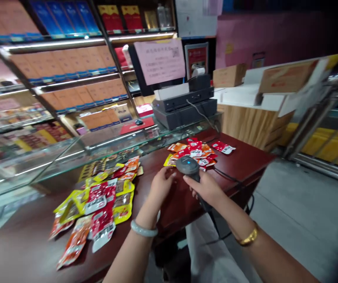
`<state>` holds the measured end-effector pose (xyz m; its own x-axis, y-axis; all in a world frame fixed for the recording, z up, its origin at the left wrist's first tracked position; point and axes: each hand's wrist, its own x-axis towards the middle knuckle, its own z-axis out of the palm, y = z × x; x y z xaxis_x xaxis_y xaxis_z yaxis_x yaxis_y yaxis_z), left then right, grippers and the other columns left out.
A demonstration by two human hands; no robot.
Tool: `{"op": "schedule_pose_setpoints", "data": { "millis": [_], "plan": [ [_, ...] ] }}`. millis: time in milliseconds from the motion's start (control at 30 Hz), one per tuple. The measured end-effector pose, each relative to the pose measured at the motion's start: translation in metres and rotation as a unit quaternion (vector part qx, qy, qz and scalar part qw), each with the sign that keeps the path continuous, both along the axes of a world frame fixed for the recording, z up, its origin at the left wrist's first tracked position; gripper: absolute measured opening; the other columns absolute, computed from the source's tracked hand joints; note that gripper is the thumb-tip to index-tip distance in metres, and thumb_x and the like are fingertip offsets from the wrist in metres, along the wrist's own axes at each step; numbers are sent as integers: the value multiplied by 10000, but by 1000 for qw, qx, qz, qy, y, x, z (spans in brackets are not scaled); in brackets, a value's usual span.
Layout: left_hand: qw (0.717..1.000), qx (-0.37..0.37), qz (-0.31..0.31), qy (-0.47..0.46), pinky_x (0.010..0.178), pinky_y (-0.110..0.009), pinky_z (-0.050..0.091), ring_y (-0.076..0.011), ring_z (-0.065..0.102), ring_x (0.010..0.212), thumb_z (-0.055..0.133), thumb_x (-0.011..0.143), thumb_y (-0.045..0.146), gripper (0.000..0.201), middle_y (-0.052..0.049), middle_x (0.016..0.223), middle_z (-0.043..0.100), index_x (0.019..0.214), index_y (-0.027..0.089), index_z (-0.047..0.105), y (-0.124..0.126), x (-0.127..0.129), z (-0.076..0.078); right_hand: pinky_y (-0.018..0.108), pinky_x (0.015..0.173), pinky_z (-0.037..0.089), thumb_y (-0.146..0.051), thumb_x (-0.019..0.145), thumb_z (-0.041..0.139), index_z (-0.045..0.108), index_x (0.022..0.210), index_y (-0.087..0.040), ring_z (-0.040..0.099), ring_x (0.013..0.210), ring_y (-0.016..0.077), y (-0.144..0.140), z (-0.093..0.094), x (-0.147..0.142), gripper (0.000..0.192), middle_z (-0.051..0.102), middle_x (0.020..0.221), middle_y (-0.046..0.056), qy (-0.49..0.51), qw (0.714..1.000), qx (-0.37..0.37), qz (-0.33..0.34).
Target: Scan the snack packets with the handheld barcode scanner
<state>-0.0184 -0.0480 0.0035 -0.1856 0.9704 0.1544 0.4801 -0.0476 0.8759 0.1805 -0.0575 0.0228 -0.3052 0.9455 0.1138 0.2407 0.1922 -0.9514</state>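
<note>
- Shop shelves (68,70) stacked with boxed goods rise behind a glass display counter (104,149), with a dark register unit (183,108) at its far end.
- Dark red wooden table (245,157) carries two spreads of snack packets: a large pile (98,204) at left and a smaller pile (195,151) further back.
- Right hand (207,188) is wrapped around the handle of a corded barcode scanner (188,165), held over the table between the piles.
- Left hand (161,184), loosely curled, touches the scanner's head, holding nothing.
</note>
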Motion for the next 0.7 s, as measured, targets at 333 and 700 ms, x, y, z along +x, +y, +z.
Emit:
{"op": "schedule_pose_setpoints", "data": {
  "millis": [333, 700],
  "plan": [
    [872, -48, 239, 426, 1061, -596, 437, -442, 602, 1259, 650, 914, 476, 498, -290, 1289, 682, 1255, 115, 691, -104, -116, 18, 221, 386, 459, -498, 875, 635, 595, 868, -203, 609, 395, 159, -40, -19, -62, 298, 631, 531, -28, 26, 995, -48, 86],
    [852, -102, 84, 507, 1264, -662, 105, -375, 321, 1558, 636, 942, 403, 647, -226, 1595, 467, 1518, 137, 509, -97, -93, 15, 230, 383, 461, -490, 819, 661, 587, 851, -231, 621, 411, 176, -66, -23, -93, 271, 622, 525, -28, -2, 992, -48, 114]
  ]
}}
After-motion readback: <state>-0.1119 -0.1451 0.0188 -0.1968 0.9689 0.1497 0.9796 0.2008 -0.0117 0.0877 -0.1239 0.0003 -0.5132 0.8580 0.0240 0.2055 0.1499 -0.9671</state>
